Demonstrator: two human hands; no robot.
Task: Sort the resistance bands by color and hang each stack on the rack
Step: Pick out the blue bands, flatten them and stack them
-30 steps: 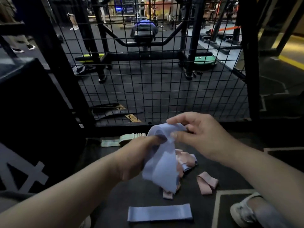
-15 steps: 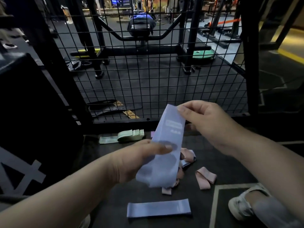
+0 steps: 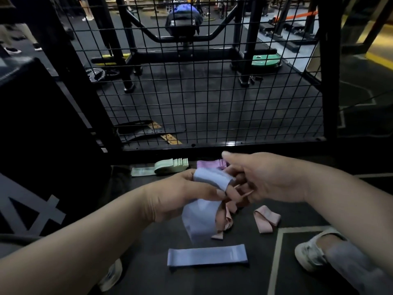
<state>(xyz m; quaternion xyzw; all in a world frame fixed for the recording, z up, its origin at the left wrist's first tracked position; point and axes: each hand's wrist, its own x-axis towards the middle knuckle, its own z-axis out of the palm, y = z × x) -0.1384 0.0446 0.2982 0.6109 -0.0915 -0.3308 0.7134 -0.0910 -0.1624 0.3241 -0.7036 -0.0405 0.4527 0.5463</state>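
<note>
Half a second ago the held band (image 3: 212,178) stood upright, its top end pinched high by the right hand (image 3: 268,179). That end has now come down. The band is folded over the fingers of the left hand (image 3: 180,199), and its lower part hangs above the flat band (image 3: 207,256) on the floor. The right hand has dropped level with the left, close beside it, its curled fingers at the fold; whether they grip cannot be told. A purple stack (image 3: 209,163) now shows beyond both hands, farther from the flat band.
</note>
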